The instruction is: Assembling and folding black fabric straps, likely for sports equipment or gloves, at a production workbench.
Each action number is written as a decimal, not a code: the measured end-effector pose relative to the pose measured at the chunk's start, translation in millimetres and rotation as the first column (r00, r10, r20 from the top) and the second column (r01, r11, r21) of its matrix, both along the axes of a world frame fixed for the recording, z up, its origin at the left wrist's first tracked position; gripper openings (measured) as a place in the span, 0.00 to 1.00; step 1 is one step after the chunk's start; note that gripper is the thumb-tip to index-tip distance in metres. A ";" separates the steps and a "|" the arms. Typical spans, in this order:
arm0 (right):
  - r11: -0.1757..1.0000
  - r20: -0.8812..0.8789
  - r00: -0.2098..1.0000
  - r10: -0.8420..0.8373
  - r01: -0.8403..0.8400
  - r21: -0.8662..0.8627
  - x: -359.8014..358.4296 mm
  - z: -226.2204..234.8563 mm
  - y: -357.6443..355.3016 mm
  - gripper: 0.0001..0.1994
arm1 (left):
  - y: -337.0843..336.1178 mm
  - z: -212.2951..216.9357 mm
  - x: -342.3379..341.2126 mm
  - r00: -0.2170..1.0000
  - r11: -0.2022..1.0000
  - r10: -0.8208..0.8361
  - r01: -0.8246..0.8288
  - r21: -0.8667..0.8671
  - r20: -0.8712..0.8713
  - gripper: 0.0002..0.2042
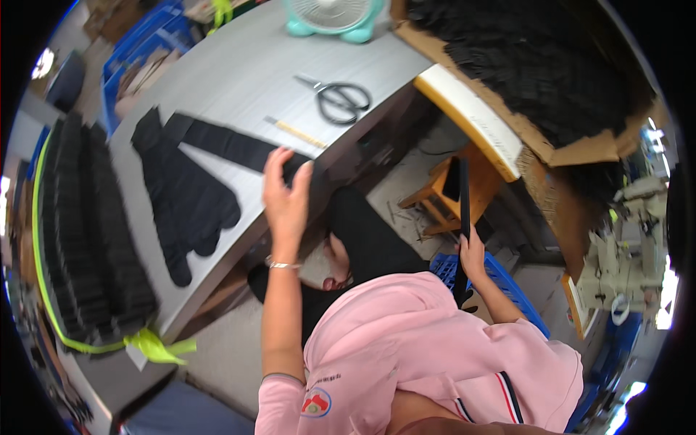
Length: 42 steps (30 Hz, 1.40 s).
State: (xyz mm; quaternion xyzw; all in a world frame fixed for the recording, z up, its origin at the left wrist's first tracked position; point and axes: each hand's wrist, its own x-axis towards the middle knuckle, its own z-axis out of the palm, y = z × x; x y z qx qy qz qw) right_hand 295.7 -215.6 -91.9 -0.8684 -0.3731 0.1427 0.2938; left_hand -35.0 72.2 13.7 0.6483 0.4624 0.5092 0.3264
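A black fabric glove (192,196) lies flat on the grey table, its fingers toward the near edge. Beside it a long black fabric piece (225,141) stretches to the table's edge. Over that piece's near end is my left hand (285,199), thumb and fingers apart; whether they touch the cloth is unclear. Off to the right, below table height, my right hand (473,255) is closed around a long narrow black fabric piece (465,199), which hangs upright and extends above and below the fist.
On the table (246,72) are black-handled scissors (341,101), a small wooden-handled tool (299,133) and a turquoise fan (330,18). A bundle of black fabric (90,239) with a yellow-green tie stands left. Right are a carton (587,151) of black pieces, a wooden stool (438,192) and a blue crate (511,286).
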 end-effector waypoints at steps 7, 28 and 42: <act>0.626 0.288 0.776 -0.561 0.626 -0.465 56.2 -60.6 -202.9 0.29 | 11.2 -12.4 -42.0 0.951 0.999 -0.003 0.019 0.049 -0.310 0.12; 0.916 0.054 0.960 -0.275 0.245 0.317 169.4 129.5 78.6 0.08 | 3.0 -10.7 -26.7 0.793 0.982 0.041 0.079 0.170 -0.608 0.24; 0.740 0.342 0.875 -0.342 0.026 0.672 240.4 264.8 183.3 0.12 | 2.5 -11.3 -21.9 0.734 0.978 0.098 0.055 0.203 -0.672 0.26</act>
